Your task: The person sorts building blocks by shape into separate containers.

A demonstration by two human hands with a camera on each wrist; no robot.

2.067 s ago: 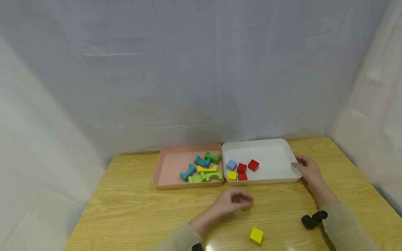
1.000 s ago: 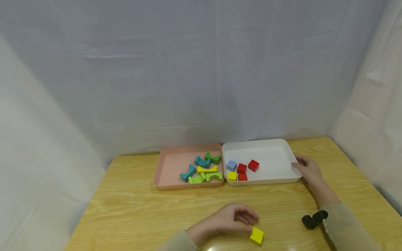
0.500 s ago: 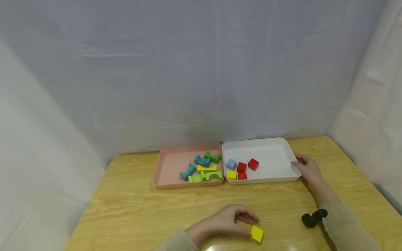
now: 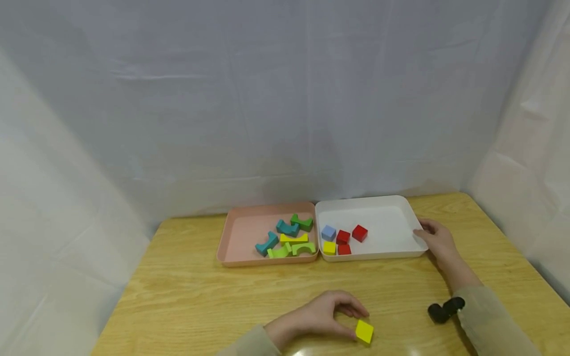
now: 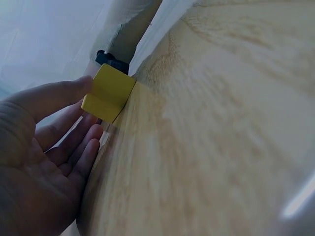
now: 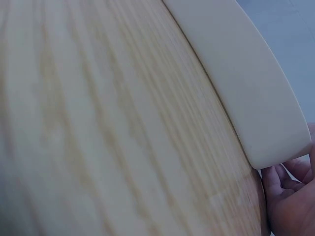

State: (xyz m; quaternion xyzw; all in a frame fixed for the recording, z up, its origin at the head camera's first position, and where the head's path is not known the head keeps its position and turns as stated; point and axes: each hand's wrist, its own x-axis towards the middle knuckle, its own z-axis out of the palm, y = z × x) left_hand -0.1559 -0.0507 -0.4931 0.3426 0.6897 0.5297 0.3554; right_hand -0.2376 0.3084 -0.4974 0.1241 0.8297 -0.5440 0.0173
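On the near part of the table a yellow cube [image 4: 364, 332] sits in front of my left hand [image 4: 322, 314]. In the left wrist view the thumb touches that yellow cube [image 5: 109, 92], and the index finger reaches behind it, its tip hidden. My right hand [image 4: 438, 242] holds the right end of a white tray [image 4: 392, 225], thumb over the rim. The right wrist view shows the curled fingers of that hand [image 6: 293, 191] at the tray's corner [image 6: 261, 132]. Inside the tray lie a light blue cube [image 4: 328, 233], a yellow cube [image 4: 329, 248] and three red cubes [image 4: 359, 233].
A pink tray [image 4: 238, 235] stands against the white tray's left side. It holds several arch-shaped blocks [image 4: 294, 239] in teal, green and yellow. A pale curtain [image 4: 285, 123] hangs behind the wooden table [image 4: 187, 287]. Black wrist gear [image 4: 445, 310] sits on the right sleeve.
My left hand has come down from near the trays to the yellow cube, its thumb now against the cube's side. The right hand and both trays have stayed in place.
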